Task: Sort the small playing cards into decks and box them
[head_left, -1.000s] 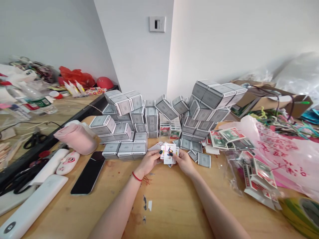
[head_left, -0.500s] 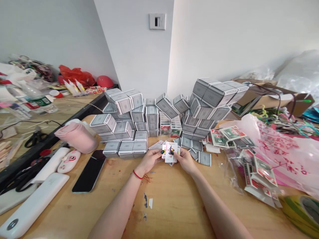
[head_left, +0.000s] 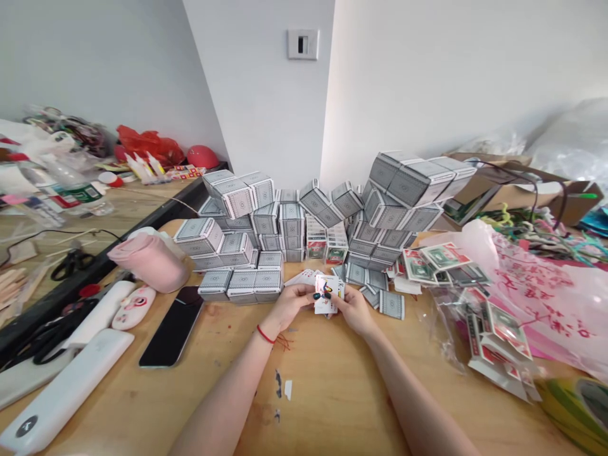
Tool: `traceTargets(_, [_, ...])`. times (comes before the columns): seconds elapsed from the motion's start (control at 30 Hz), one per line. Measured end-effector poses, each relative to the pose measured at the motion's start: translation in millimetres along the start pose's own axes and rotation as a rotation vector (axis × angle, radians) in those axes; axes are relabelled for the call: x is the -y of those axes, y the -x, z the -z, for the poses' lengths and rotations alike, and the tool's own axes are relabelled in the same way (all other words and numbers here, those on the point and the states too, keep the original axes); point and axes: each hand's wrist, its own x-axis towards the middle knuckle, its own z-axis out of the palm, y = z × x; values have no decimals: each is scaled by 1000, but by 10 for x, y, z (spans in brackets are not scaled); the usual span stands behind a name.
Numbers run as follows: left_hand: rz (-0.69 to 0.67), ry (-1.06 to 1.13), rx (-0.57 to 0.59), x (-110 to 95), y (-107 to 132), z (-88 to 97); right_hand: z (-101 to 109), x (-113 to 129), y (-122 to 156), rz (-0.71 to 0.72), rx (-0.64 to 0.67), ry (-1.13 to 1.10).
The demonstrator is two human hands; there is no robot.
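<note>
Near the middle of the table, my left hand (head_left: pixel 292 304) and my right hand (head_left: pixel 354 308) both pinch a few playing cards (head_left: pixel 325 296). A colourful picture card faces up on top, and both thumbs press on it. A red string bracelet (head_left: pixel 266 335) circles my left wrist. Just behind my left hand lies a fan of face-up cards (head_left: pixel 304 277). Beyond my right hand, grey-backed cards (head_left: pixel 391 304) lie face down. Stacked grey card blocks (head_left: pixel 254 282) rise behind both hands, and two red-and-green card packs (head_left: pixel 335 243) stand among them.
A black phone (head_left: pixel 171 329), a pink roll (head_left: pixel 149 261) and a white power bank (head_left: pixel 66 392) lie at left. Opened card boxes (head_left: pixel 503 335), a pink printed plastic bag (head_left: pixel 536 291) and a yellow tape roll (head_left: pixel 574 408) occupy the right. Paper scraps (head_left: pixel 287 389) lie on the tabletop in front.
My left thumb has slid to the right onto the top card, and the hands are closer together. The card edges look more lined up. The view has shifted slightly.
</note>
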Motion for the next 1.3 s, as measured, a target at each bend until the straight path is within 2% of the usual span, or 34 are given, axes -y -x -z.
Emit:
traceTargets(0.23, [-15,-18,-66,2,-14,-41,-33,17,14,-5,29,-6])
traceTargets(0.6, [7,-25,-254,76,-60,-80,-41,-103,-1,-5,-38,-22])
traceTargets(0.7, [-91,-122,-361,111,-48,-133,-70,-95,4,-11,-64,-23])
traceTargets(0.87, [-305,-441,-513,169,8,-232,-136,-60,21,-25,-52,-10])
traceTargets(1.07, [-439,-701,-549,175,40,-233,-211,-33,43,-35,-31,17])
traceTargets(1.3, [-500,-826,-580,164,51,-185,-232,-113,66,-10,-98,130])
